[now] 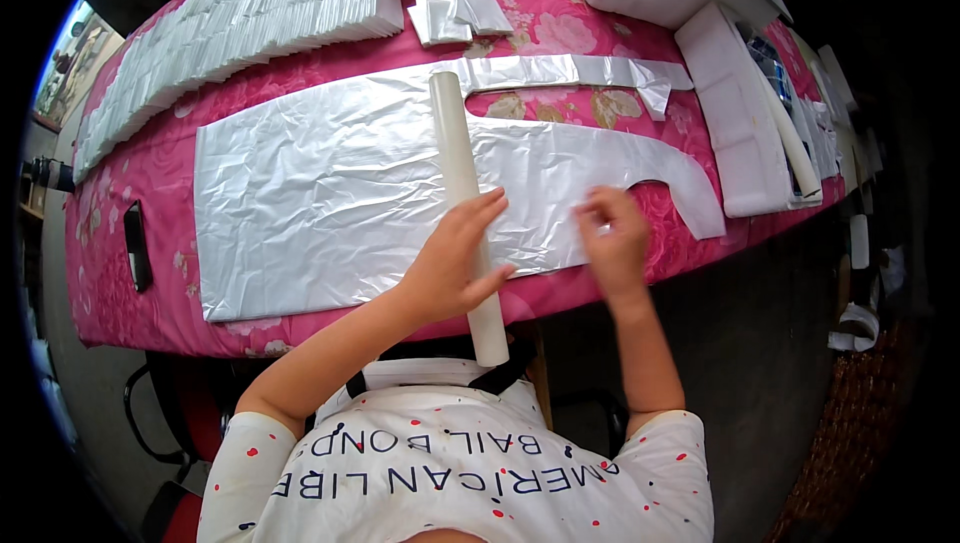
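Note:
A silvery-white plastic carrier bag (320, 193) with cut-out handles lies flat and wrinkled before me, its handles to the right. Across it runs a pale, smooth tube (457, 138), whose near end sticks out past the table edge towards me. My left hand (455, 253) rests over the tube with fingers and thumb spread. Over the bag's near edge, beside the curved handle cut-out, hangs my right hand (612, 238). Its fingers are curled into a pinch and slightly blurred; what they hold, if anything, I cannot make out.
Long rows of folded white bags (250, 18) fill the far left of the pink flowered tablecloth (110, 283). A few folded pieces (460, 18) lie behind the bag. A black phone (138, 246) is at left. White foam boxes (735, 133) stand at right.

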A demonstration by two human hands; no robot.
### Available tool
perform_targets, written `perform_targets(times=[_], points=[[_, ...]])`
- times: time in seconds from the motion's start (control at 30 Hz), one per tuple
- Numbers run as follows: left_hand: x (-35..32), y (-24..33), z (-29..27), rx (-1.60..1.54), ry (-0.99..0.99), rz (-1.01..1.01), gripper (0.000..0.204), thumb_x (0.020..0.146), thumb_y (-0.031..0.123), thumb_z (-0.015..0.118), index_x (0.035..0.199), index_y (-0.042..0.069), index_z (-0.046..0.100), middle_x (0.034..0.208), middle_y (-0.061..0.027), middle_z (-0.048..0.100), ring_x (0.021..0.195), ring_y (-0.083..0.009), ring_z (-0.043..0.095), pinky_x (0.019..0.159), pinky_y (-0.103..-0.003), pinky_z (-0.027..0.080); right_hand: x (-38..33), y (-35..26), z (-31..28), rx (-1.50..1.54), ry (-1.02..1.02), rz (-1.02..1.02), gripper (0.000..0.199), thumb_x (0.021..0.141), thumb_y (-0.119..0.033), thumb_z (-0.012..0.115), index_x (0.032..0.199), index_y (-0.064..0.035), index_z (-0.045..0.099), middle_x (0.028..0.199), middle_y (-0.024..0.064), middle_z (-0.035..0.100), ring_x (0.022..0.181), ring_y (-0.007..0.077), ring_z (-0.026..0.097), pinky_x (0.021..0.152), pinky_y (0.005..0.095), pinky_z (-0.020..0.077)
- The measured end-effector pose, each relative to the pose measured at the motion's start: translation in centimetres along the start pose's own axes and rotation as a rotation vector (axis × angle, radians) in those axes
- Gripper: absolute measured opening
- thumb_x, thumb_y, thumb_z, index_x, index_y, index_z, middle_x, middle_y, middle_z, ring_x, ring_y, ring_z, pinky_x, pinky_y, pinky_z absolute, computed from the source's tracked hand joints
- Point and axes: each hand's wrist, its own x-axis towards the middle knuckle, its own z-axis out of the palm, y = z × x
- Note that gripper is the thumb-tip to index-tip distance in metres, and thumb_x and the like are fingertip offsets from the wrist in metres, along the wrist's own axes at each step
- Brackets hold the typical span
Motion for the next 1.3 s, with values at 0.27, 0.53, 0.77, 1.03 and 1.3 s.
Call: perform_targets(times=[0.27, 0.53, 0.77, 1.03, 1.3], points=[[-2.8, -2.2, -6.7, -0.750, 0.034, -0.807, 0.034, 0.084, 0.018, 0.063, 0.111, -0.002, 0.055, 0.092, -0.0101, 0.064, 0.080, -0.0147, 0.062, 0.071, -0.028, 0.050, -5.1, -8.5, 5.5, 0.229, -0.531, -0.408, 0.028, 0.071, -0.015, 0.072, 0.095, -0.0057, 0.061, 0.104, 0.0107, 0.060, 0.087, 0.0284, 0.059, 0.074, 0.0360, 0.0479], [-12.5, -8.8, -21.4, -0.383, 0.169, -1.055, 0.022, 0.082, 0.012, 0.061, 0.101, 0.000, 0.060, 0.081, -0.0054, 0.064, 0.068, -0.0117, 0.061, 0.062, -0.025, 0.049, -7.6, -6.6, 2.8, -0.345, -0.379, -0.055, 0.046, 0.071, -0.039, 0.071, 0.093, -0.0026, 0.056, 0.091, 0.0134, 0.060, 0.080, 0.0284, 0.060, 0.067, 0.0360, 0.0474], [-13.5, -10.1, -23.4, -0.243, 0.196, -1.039, 0.022, 0.079, 0.011, 0.066, 0.097, -0.001, 0.061, 0.080, -0.0048, 0.064, 0.066, -0.0097, 0.060, 0.060, -0.023, 0.048, -8.9, -5.6, 4.1, -0.199, -0.712, 0.318, 0.050, 0.077, -0.047, 0.061, 0.083, 0.0021, 0.060, 0.070, 0.0187, 0.061, 0.065, 0.0362, 0.061, 0.060, 0.0429, 0.0484], [-13.8, -10.4, -23.0, -0.178, 0.190, -1.020, 0.023, 0.073, 0.010, 0.071, 0.093, 0.001, 0.061, 0.076, -0.0025, 0.062, 0.067, -0.0084, 0.057, 0.062, -0.022, 0.045, -8.8, -5.5, 4.1, -0.145, -0.725, 0.359, 0.046, 0.078, -0.043, 0.061, 0.078, 0.0035, 0.060, 0.072, 0.0215, 0.061, 0.067, 0.0375, 0.061, 0.062, 0.0437, 0.0485], [-10.8, -4.4, -19.3, -0.393, 0.160, -0.868, 0.025, 0.072, 0.012, 0.072, 0.091, 0.002, 0.059, 0.080, -0.0010, 0.059, 0.067, -0.0077, 0.055, 0.061, -0.022, 0.045, -7.0, -8.7, 2.8, -0.350, -0.507, 0.016, 0.049, 0.068, -0.048, 0.071, 0.085, -0.0030, 0.059, 0.075, 0.0097, 0.061, 0.072, 0.0279, 0.060, 0.061, 0.0377, 0.0475]])
